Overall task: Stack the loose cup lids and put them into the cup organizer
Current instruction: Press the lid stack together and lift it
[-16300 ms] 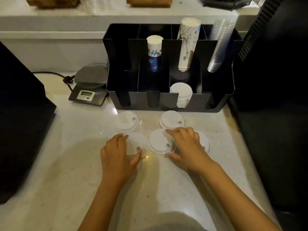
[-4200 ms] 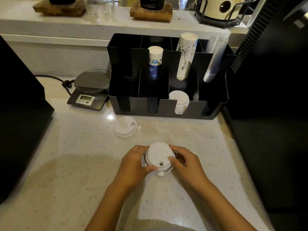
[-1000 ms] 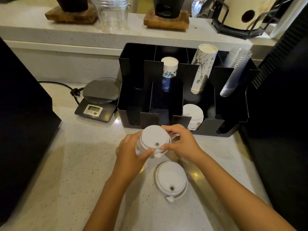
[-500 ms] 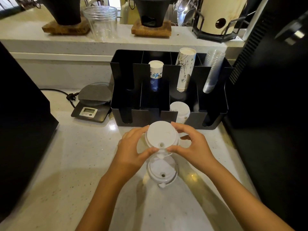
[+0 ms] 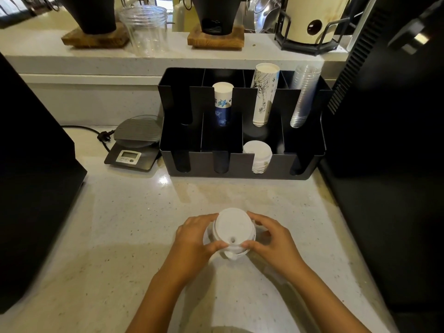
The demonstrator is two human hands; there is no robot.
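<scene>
Speckled countertop (image 5: 120,231), pale. Left hand (image 5: 192,239) and right hand (image 5: 271,239) clasp stack of white cup lids (image 5: 231,230) from both sides, thumbs at near edge by sip hole; stack low over counter, contact with surface unclear. Beyond, black cup organizer (image 5: 240,162): lid stack (image 5: 259,152) in third front slot from left, blue-white paper cups (image 5: 223,102), tall printed paper cups (image 5: 264,92), clear plastic cups (image 5: 304,94) in rear slots. Digital scale (image 5: 134,145) just left of organizer. Clear jar (image 5: 146,27) on back ledge.
</scene>
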